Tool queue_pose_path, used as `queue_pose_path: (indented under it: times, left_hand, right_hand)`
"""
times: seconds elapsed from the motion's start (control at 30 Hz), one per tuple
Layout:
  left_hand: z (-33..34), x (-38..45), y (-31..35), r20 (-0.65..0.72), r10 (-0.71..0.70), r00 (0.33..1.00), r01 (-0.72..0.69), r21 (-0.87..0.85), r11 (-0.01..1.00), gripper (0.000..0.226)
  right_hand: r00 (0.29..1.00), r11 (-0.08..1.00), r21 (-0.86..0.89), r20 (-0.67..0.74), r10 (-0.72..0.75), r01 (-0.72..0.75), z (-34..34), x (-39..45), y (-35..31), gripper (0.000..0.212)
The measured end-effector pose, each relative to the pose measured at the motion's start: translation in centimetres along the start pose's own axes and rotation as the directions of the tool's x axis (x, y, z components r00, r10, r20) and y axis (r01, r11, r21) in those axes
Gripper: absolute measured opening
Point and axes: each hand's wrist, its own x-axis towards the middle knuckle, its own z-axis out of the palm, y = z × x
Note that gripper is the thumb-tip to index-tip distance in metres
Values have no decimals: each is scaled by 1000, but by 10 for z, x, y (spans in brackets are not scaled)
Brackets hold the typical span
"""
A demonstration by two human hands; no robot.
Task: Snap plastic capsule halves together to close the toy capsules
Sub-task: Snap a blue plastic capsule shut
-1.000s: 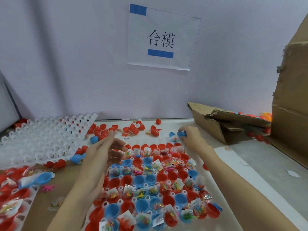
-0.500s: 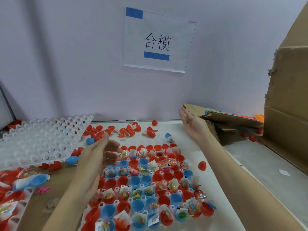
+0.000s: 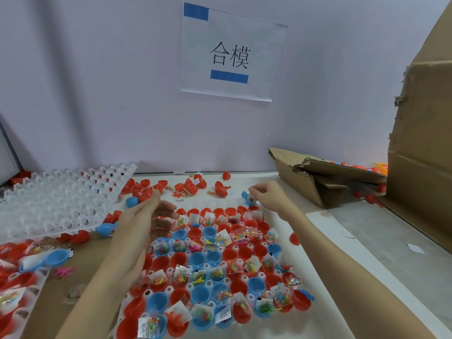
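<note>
A white tray (image 3: 261, 275) in front of me holds several red and blue capsule halves (image 3: 198, 259), many with small toy packets (image 3: 221, 238) in them. My left hand (image 3: 144, 223) hovers over the tray's far left corner with thumb up and fingers loosely spread; nothing is plainly held in it. My right hand (image 3: 269, 195) is past the tray's far edge, fingers curled down. Its fingertips are at a blue capsule half (image 3: 245, 195) with a packet. Whether they grip it is unclear.
An empty clear tray (image 3: 61, 199) lies at the far left. Loose red halves (image 3: 190, 185) are scattered by the wall. A torn cardboard box (image 3: 318, 177) with closed capsules sits far right, beside a tall cardboard wall (image 3: 420, 143). One red half (image 3: 294, 238) lies right of the tray.
My right hand carried a blue capsule toward the cardboard box, opened there, and has come back with fingers curled to the tray's far edge. My left hand has barely moved.
</note>
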Motion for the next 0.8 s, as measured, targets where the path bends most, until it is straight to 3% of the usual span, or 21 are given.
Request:
queue_pose_path:
  times: [0.1, 0.3, 0.5, 0.57, 0.67, 0.8]
  left_hand:
    - [1, -1, 0, 18, 5, 1000, -5, -2, 1000, 42]
    - [-1, 1, -3, 32, 6, 999, -6, 0, 1000, 42]
    - [-1, 1, -4, 35, -1, 999, 0, 15, 1000, 42]
    - [-1, -1, -4, 49, 24, 998, -26, 49, 998, 35]
    - [2, -5, -3, 137, 169, 976, -200, 254, 946, 9]
    - [14, -13, -9, 334, 292, 896, -427, 471, 772, 35]
  right_hand:
    - [996, 990, 105, 16, 93, -94, 3, 9, 1, 34]
    - [996, 995, 43, 4, 92, -93, 8, 18, 1, 21]
    - [959, 998, 63, -284, 22, -4, 1, 12, -6, 17]
    - [949, 990, 134, -315, 12, 32, -5, 5, -16, 15]
    - [971, 965, 260, -239, 22, 43, -8, -15, -38, 12]
    - [999, 947, 321, -33, -14, 24, 5, -59, -62, 7]
